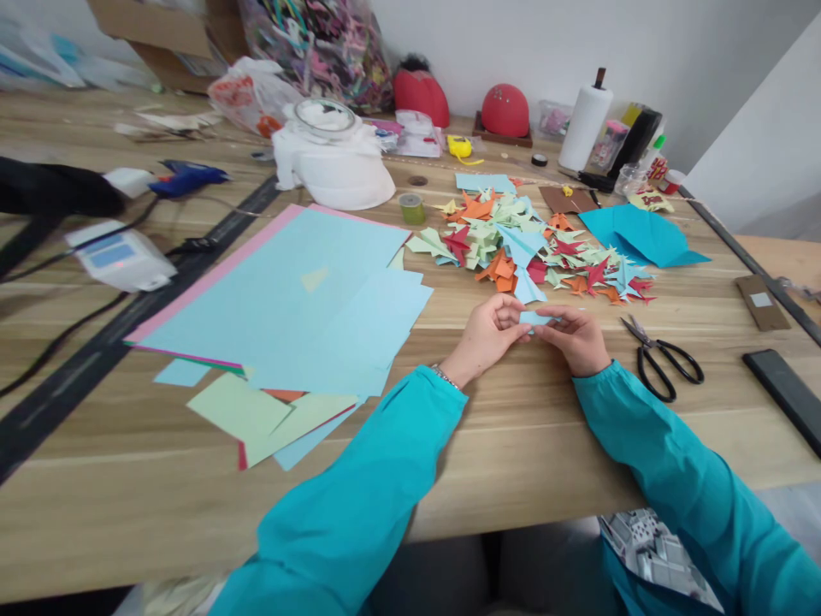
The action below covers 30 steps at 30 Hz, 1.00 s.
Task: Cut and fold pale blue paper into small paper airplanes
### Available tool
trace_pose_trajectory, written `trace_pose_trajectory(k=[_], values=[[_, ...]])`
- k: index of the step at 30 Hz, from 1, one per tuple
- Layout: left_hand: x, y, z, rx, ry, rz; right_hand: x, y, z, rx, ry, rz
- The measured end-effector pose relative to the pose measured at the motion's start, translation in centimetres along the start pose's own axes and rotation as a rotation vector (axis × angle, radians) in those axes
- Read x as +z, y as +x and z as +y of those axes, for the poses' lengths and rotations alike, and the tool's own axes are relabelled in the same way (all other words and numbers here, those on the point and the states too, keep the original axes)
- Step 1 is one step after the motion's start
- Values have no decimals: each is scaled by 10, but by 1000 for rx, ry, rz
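A small folded piece of light blue paper [537, 318] is pinched between my two hands, just above the wooden table. My left hand [488, 335] grips its left end with thumb and fingers. On the right end, the thumb and fingers of my right hand [575, 339] are closed on the same paper. Right beyond my fingers lies a heap of folded paper shapes [506, 235] in green, orange, red and blue. Black-handled scissors [660, 352] rest to the right of my right hand, their blades slightly apart.
Large light blue paper sheets [301, 299] are stacked at the left, with smaller green sheets [269, 419] in front. A teal paper [641, 233] lies at the right, beyond a black phone [783, 395]. A blue glue gun [189, 178] sits far left, near cables.
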<state>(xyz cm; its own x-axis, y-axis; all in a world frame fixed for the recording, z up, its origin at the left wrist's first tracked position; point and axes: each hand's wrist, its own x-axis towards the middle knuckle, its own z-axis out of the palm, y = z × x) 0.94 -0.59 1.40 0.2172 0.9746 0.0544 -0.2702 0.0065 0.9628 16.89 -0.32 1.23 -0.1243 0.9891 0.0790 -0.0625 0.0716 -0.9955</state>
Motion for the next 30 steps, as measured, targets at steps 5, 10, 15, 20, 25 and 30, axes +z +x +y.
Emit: trace_pose_trajectory(k=[5,10,15,20,25,30], values=[[-1,0,-1,3,31,-10,1,-1,-1,-14,-34,3],[0,-1,2,-18,-18,-21,1,-1,0,-4,9,-8],[-1,0,4,-45,-121,-30,-2,1,1,30,86,35],[-1,1,2,-63,-196,-52,-1,3,-1,64,137,71],[-1,1,1,-29,-108,-17,-3,5,0,61,141,108],[1,-3,-1,350,414,94,-2,5,1,1,-4,141]])
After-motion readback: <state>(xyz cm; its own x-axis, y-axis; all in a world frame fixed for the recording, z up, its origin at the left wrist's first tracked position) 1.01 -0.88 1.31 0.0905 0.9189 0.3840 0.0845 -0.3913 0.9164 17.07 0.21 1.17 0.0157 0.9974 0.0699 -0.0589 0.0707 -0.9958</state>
